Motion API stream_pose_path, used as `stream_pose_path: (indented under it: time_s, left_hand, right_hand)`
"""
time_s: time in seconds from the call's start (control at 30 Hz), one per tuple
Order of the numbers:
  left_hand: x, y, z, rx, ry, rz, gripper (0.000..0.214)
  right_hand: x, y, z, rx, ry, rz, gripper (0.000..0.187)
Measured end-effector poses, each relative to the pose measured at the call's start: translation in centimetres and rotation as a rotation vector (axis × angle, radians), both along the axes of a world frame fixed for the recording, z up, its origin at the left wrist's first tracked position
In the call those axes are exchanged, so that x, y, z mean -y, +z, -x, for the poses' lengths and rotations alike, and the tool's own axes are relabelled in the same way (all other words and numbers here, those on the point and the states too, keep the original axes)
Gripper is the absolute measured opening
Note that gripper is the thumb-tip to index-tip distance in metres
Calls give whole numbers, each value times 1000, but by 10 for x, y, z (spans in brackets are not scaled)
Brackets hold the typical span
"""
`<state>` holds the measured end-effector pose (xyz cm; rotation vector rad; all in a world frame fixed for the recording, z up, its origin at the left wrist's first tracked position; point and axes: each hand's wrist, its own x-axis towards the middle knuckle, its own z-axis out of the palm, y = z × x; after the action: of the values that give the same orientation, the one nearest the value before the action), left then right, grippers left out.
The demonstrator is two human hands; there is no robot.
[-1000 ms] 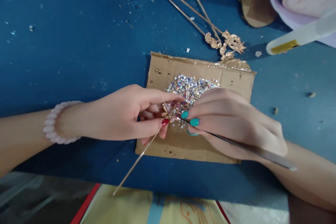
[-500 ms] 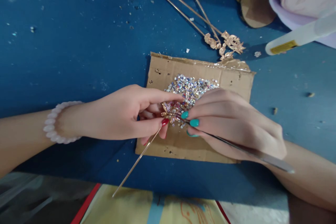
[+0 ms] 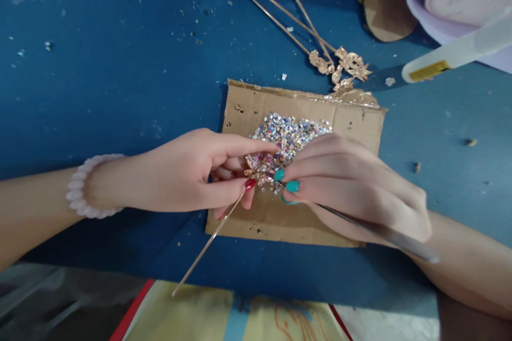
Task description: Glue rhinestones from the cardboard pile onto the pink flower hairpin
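Note:
My left hand (image 3: 212,173) is closed on a gold hairpin (image 3: 208,246), pinching it just below its ornate head. That head carries pink stones and a pearl-like bead, and the long thin stem slants down toward the table's near edge. In my right hand (image 3: 352,186) is a pair of dark metal tweezers (image 3: 356,222), gripped by the fingertips. Their tips are at the right side of the hairpin's head, partly hidden by my fingers. Beneath both hands lies a cardboard sheet (image 3: 312,226) bearing a heap of small glittering rhinestones (image 3: 284,128).
Several gold hairpins (image 3: 352,64) lie beyond the cardboard. To the right, a white tube-like object with a yellow label (image 3: 432,69) points inward, near a lilac container (image 3: 418,0) and cardboard pieces (image 3: 388,13). Small scraps dot the blue table (image 3: 100,80).
My right hand and the tweezers have shifted slightly, and the bead on the hairpin's head now shows more clearly. My left hand keeps its hold on the hairpin.

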<state>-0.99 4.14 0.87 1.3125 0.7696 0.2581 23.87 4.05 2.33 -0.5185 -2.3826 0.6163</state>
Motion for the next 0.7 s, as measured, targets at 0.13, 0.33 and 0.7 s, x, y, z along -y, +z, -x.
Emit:
stream_pose_path:
  time_s: [0.13,0.33,0.7]
  left_hand:
    - [1,-1,2,9,1,-38,64]
    - [2,-5,5,-2,-9,-37,65]
    - [-1,-5,2,18,-31,-28,65]
  right_hand:
    - [-2,-1,-2,-7,36,-23,9]
    - [-1,-4,-1,-35,38,-53,9]
    - [-2,-21,5,-183,15,-112,12]
